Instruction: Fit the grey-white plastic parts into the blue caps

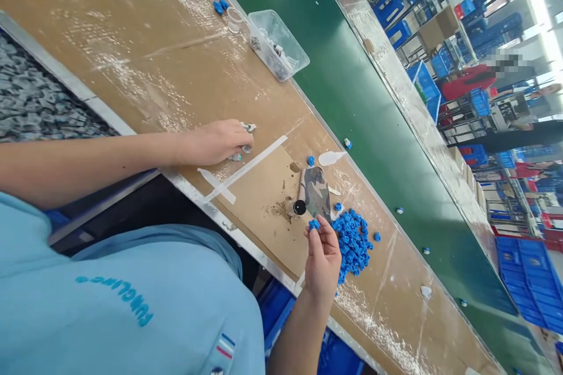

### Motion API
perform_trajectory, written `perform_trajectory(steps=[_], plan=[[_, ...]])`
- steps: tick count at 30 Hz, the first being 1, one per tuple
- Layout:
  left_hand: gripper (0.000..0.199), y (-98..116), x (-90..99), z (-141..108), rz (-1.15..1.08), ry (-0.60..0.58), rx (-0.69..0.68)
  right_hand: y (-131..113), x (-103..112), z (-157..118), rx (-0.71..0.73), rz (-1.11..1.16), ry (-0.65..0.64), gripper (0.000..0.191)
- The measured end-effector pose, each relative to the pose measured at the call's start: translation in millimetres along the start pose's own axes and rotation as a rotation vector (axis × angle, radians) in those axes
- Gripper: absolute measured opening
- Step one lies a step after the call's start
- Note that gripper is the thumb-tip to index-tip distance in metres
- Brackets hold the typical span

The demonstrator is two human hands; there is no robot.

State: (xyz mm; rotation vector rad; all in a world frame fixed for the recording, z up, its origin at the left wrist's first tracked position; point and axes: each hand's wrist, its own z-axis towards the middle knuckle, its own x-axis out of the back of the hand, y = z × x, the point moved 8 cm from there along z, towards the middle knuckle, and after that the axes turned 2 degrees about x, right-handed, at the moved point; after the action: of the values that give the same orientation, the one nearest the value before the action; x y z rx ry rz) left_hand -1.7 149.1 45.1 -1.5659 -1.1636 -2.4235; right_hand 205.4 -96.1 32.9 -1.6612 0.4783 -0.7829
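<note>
My right hand (pixel 323 255) pinches a small blue plastic part (pixel 314 225) between thumb and fingertips. Close beside it lies a heap of similar blue parts (pixel 354 243). Just past the fingertips are a small bottle with a black top (pixel 299 207) and a camouflage-patterned flat case (pixel 317 190). My left hand (pixel 220 140) rests low over the table, its fingers curled around small whitish parts (pixel 248 127) that stick out past the fingertips; the palm hides how they are gripped.
A clear plastic box (pixel 279 47) of small parts stands at the table's far edge. Beyond runs a green conveyor belt (pixel 373 105) carrying a few loose parts. Grey parts (pixel 39 94) fill a container on the near left. A white dropper-shaped piece (pixel 331 157) lies by the case. People work across the belt.
</note>
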Motion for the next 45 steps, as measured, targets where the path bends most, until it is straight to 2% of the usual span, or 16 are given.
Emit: perform_trajectory(steps=[3,7,9,11,15,21,23,26,30,37,45], plan=[[0.013,16.8,-13.2,-6.6,-0.335,-0.097,0.079,-17.0,-3.1,1.8,0.146,-0.188,0.018,0.033],[0.020,43.1,-58.2,-15.7,-0.934,-0.232,0.232,-41.7,-15.6,2.4,0.411,-0.552,0.008,0.026],[0.023,54.4,-79.4,-19.0,-1.103,-0.255,0.287,-46.6,-21.0,3.2,0.489,-0.669,-0.001,0.026],[0.023,63.2,-93.2,-20.6,-1.180,-0.253,0.309,-47.4,-22.7,4.7,0.518,-0.726,0.003,0.028],[0.022,73.9,-105.0,-20.2,-1.222,-0.265,0.303,-47.4,-26.1,5.0,0.565,-0.803,-0.021,0.027],[0.027,71.9,-111.9,-21.0,-1.254,-0.200,0.337,-51.4,-28.5,2.0,0.658,-0.822,-0.005,0.023],[0.024,72.1,-115.0,-22.6,-1.313,-0.184,0.352,-50.4,-27.2,1.7,0.640,-0.803,0.009,0.023],[0.022,75.8,-119.6,-24.3,-1.361,-0.202,0.345,-46.7,-21.0,0.1,0.540,-0.699,0.059,0.023],[0.025,77.8,-122.0,-24.6,-1.329,-0.206,0.324,-39.3,-26.1,-7.0,0.414,-0.506,-0.010,0.025],[0.028,82.3,-124.5,-25.9,-1.351,-0.259,0.311,-39.5,-42.8,-15.8,0.400,-0.510,-0.093,0.022],[0.030,89.1,-128.9,-28.0,-1.407,-0.319,0.296,-43.3,-43.2,-16.4,0.415,-0.518,-0.154,0.019]])
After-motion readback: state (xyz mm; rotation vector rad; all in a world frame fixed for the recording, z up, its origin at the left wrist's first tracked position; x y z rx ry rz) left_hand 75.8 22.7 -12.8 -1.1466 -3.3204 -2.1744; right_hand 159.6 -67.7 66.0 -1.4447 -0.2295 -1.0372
